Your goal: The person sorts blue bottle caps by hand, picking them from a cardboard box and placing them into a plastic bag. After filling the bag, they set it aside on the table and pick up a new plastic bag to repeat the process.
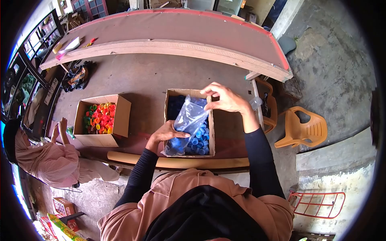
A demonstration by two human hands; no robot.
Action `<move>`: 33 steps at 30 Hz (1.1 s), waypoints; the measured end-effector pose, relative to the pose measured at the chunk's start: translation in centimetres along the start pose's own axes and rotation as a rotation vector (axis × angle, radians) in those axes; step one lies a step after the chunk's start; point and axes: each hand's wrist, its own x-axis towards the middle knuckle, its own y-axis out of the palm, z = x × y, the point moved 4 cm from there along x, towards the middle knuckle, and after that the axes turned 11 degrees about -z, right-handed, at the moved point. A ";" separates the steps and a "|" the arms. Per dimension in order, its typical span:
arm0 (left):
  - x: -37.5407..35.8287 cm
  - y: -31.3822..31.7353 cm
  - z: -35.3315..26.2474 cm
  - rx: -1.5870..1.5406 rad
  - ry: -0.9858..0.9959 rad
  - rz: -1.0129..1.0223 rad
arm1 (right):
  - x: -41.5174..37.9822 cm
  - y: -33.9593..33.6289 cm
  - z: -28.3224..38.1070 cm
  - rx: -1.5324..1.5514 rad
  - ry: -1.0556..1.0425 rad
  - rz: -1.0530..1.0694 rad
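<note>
A clear plastic bag [188, 122] with blue bottle caps in its bottom hangs over an open cardboard box [166, 110] that holds many more blue caps [200, 141]. My left hand [165, 133] grips the bag's lower part from the left. My right hand [225, 99] pinches the bag's top edge above the box. Both arms wear black sleeves.
A second cardboard box [120, 116] with red, orange and green caps stands to the left on the brown table [144, 76]. Another person in a striped top [50, 160] sits at the left. An orange plastic chair [301, 128] stands to the right, a red wire rack [321, 205] lower right.
</note>
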 end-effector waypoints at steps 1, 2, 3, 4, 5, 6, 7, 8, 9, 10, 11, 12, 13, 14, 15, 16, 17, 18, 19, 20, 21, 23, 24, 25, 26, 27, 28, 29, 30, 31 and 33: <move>0.5 0.4 0.2 0.014 0.030 -0.010 | 0.3 1.2 0.2 0.053 -0.081 -0.015; 0.7 0.6 0.5 0.030 0.021 -0.009 | 0.6 2.3 0.3 0.106 -0.160 -0.031; 0.9 0.8 0.5 0.045 0.011 -0.007 | 1.0 2.9 1.2 0.005 0.007 0.119; 1.0 0.9 0.5 0.061 0.004 -0.006 | 1.8 3.5 -0.3 -0.026 0.119 0.150; 1.0 1.0 0.5 0.042 -0.019 -0.014 | 2.3 2.9 -1.2 0.101 0.091 0.015; 1.0 1.0 0.9 -0.032 -0.030 -0.021 | 2.4 2.1 -1.8 0.227 0.061 -0.117; 1.1 1.0 1.5 -0.109 -0.041 -0.029 | 2.3 0.8 -1.7 0.440 0.085 -0.214; 1.2 0.9 2.0 -0.187 -0.051 -0.042 | 1.6 0.0 -1.9 0.520 0.162 -0.258; 0.8 0.9 1.4 -0.267 -0.096 -0.031 | 0.8 0.4 -3.0 0.606 0.195 -0.199; 0.8 0.9 1.6 -0.288 -0.111 -0.015 | 0.0 1.7 -4.6 0.694 0.229 -0.141; 0.9 0.9 1.7 -0.306 -0.126 0.001 | -0.6 4.1 -5.7 0.886 0.355 -0.025; 1.0 0.9 1.9 -0.324 -0.140 0.020 | -1.6 6.6 -6.8 0.869 0.436 0.072; 1.1 1.1 2.0 -0.344 -0.155 0.071 | -2.2 9.0 -7.0 0.906 0.389 0.100; 1.0 1.2 2.0 -0.367 -0.192 0.098 | -2.3 11.0 -6.9 0.900 0.336 0.109; 0.7 1.3 1.9 -0.390 -0.230 0.127 | -2.3 12.4 -7.3 1.029 0.433 0.119; 0.5 1.4 2.0 -0.412 -0.270 0.155 | -2.6 13.3 -7.7 1.158 0.531 0.128; 0.4 1.6 3.4 -0.610 -0.319 0.203 | -2.8 13.7 -8.3 1.209 0.591 0.066; 0.2 1.6 4.5 -0.698 -0.290 0.237 | -2.9 13.7 -8.4 1.258 0.649 0.002; -0.1 1.6 5.5 -0.785 -0.259 0.271 | -3.0 13.8 -8.6 1.307 0.705 -0.064; -0.5 1.6 6.3 -0.871 -0.228 0.304 | -3.2 14.1 -9.0 1.325 0.699 -0.090; -0.8 1.6 6.7 -0.727 -0.255 0.283 | -3.6 14.4 -9.4 1.341 0.693 -0.115; -1.6 1.6 7.2 -0.669 -0.329 0.219 | -4.4 14.9 -10.1 1.376 0.708 -0.154; -1.9 1.8 7.4 -0.672 -0.352 0.188 | -4.8 15.1 -10.4 1.379 0.736 -0.164; -1.7 1.9 7.9 -0.745 -0.397 0.236 | -5.1 15.3 -10.7 1.381 0.763 -0.173; -1.4 1.9 8.7 -0.819 -0.440 0.283 | -5.3 15.5 -11.0 1.382 0.789 -0.180; -1.2 1.9 8.4 -0.892 -0.482 0.329 | -5.0 15.2 -9.8 1.417 0.668 -0.139; -1.1 1.8 8.2 -0.895 -0.485 0.330 | -5.0 15.0 -9.0 1.373 0.612 -0.129; -1.0 1.7 8.0 -0.898 -0.489 0.331 | -5.0 14.9 -8.4 1.328 0.557 -0.119; -1.1 1.6 7.5 -0.902 -0.495 0.331 | -5.0 14.9 -8.0 1.284 0.503 -0.110; -1.2 1.5 7.5 -0.914 -0.543 0.288 | -5.0 15.4 -8.7 1.123 0.443 -0.092; -0.3 1.2 9.3 -0.791 -0.513 0.182 | -4.8 15.2 -7.9 0.871 0.330 0.020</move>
